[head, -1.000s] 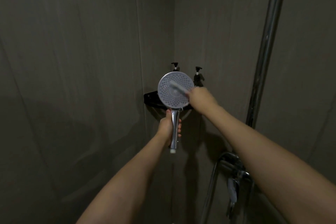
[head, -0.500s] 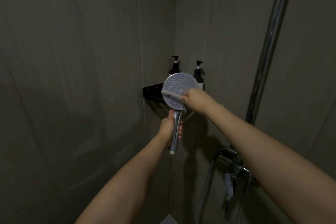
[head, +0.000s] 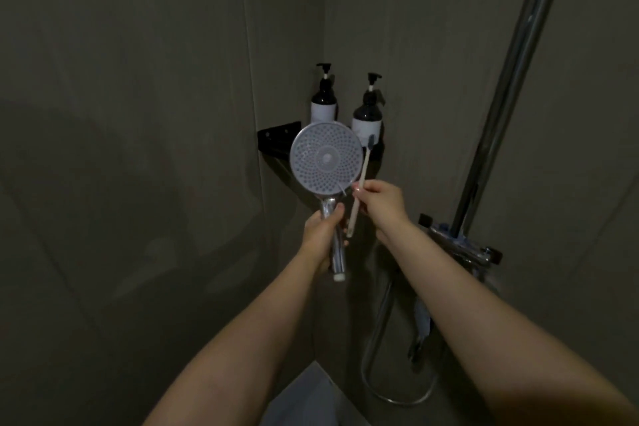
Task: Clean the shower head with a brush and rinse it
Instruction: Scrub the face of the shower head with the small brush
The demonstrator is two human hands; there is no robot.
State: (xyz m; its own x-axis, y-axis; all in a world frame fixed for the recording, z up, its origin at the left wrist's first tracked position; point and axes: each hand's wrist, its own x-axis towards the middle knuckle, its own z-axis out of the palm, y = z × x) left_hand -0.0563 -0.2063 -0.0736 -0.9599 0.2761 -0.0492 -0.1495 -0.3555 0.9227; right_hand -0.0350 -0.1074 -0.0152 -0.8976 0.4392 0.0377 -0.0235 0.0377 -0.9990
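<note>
Now, at the left I see the dim grey wall (head: 121, 114), running to the corner where a black shelf (head: 276, 138) is fixed. My left hand (head: 320, 235) is curled round the chrome handle of the shower head (head: 325, 159), holding it upright with the round nozzle face turned toward me, in front of the shelf. Behind it two dark pump bottles stand on the shelf, the left bottle (head: 323, 97) partly hidden by the head's top edge, the right bottle (head: 368, 111) just beside it. My right hand (head: 378, 201) pinches the brush (head: 361, 180), a toothbrush held near its middle, bristle end up and just off the right rim of the shower head; I cannot tell whether it touches. Further right stands the chrome riser pipe (head: 511, 79), with the mixer valve (head: 463, 245) below it and the hose (head: 380, 332) looping down.
</note>
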